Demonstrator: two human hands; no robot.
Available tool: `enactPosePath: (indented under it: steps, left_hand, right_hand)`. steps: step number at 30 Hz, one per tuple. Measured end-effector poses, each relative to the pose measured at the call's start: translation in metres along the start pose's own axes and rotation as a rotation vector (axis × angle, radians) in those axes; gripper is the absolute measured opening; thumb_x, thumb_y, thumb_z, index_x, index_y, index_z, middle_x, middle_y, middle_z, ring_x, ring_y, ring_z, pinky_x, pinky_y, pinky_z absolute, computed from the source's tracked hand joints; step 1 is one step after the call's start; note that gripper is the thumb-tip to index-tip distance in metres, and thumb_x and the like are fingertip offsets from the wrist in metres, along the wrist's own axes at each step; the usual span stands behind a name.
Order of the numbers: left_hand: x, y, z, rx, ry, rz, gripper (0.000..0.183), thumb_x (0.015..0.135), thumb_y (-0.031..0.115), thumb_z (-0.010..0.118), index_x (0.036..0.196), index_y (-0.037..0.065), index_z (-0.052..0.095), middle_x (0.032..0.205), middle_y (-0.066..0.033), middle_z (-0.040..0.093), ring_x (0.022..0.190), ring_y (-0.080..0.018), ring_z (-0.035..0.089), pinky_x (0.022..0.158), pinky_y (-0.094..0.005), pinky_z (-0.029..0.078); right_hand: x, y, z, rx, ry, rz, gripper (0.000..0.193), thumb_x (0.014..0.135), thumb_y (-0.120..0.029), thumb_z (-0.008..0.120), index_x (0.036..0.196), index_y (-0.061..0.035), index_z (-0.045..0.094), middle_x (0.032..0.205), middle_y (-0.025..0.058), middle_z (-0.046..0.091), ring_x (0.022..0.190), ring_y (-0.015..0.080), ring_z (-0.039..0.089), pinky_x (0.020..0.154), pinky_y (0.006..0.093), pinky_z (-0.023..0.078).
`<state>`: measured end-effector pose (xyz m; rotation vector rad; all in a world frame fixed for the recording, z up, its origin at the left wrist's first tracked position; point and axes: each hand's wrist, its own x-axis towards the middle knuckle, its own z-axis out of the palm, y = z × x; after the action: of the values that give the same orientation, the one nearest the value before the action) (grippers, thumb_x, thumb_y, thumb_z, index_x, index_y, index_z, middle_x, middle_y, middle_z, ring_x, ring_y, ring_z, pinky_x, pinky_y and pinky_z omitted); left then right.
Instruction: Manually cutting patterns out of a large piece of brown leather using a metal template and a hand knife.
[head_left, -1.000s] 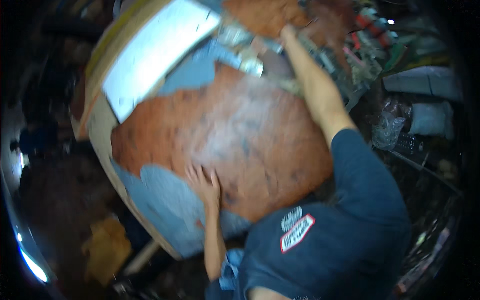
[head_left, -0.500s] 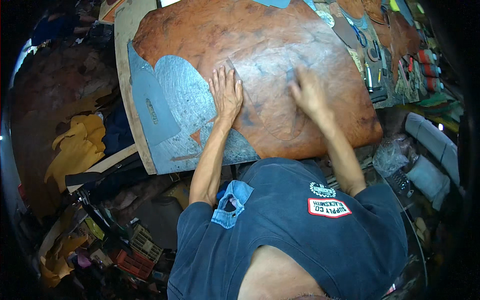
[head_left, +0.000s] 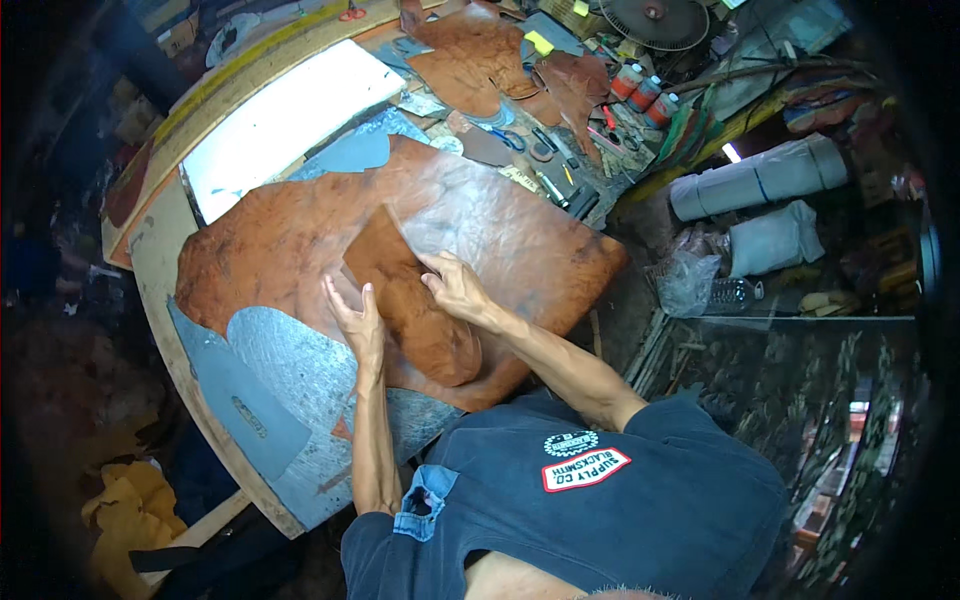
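A long brown leather piece (head_left: 412, 310), pointed at its far end and rounded at its near end, is over a large mottled brown hide (head_left: 270, 235). My right hand (head_left: 460, 288) pinches the piece's right edge between thumb and bent fingers. Close to the left edge is my left hand (head_left: 357, 322), its thumb and fingers apart; whether it touches the leather I cannot tell. Under the hide shows a scratched grey metal sheet (head_left: 290, 350), with a flat grey piece (head_left: 235, 400) on its left part.
A white board (head_left: 290, 115) lies beyond the hide. At the far right of the table are blue-handled scissors (head_left: 508, 140), a craft knife (head_left: 552, 190), red bottles (head_left: 643, 92) and leather scraps (head_left: 470, 65). A fan (head_left: 655, 20) stands behind; a white roll (head_left: 760, 178) is off to the right.
The view has swung right. My right hand has stopped sweeping and now grips the leather piece, which shows darker over the hide. My left hand no longer lies flat.
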<state>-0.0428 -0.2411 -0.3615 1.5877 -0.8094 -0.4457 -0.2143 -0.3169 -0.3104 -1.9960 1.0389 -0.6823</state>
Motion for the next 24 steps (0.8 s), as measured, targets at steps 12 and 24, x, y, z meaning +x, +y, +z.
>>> enactPosePath:
  steps: [12,24]
  left_hand:
    - [0.044,0.005,-0.049,-0.206,-0.422,-0.09,0.029,0.086,0.004,0.065,0.114,0.001,0.06,0.107,-0.0056,0.064,0.096,-0.0143,0.058,0.086,-0.029,0.046]
    - [0.025,0.008,-0.051,-0.393,-0.362,-0.092,0.039,0.088,0.004,0.064,0.125,0.003,0.052,0.113,-0.0071,0.063,0.101,-0.0144,0.058,0.092,-0.0288,0.045]
  right_hand:
    - [-0.006,-0.029,-0.067,-0.521,-0.255,-0.234,0.037,0.079,-0.008,0.061,0.116,-0.0072,0.058,0.103,0.0184,0.064,0.099,0.0327,0.062,0.086,0.0421,0.05]
    - [-0.067,0.051,-0.069,0.177,0.152,0.065,0.024,0.089,-0.004,0.055,0.113,-0.0019,0.055,0.098,0.0131,0.063,0.09,0.0215,0.061,0.082,0.0333,0.047]
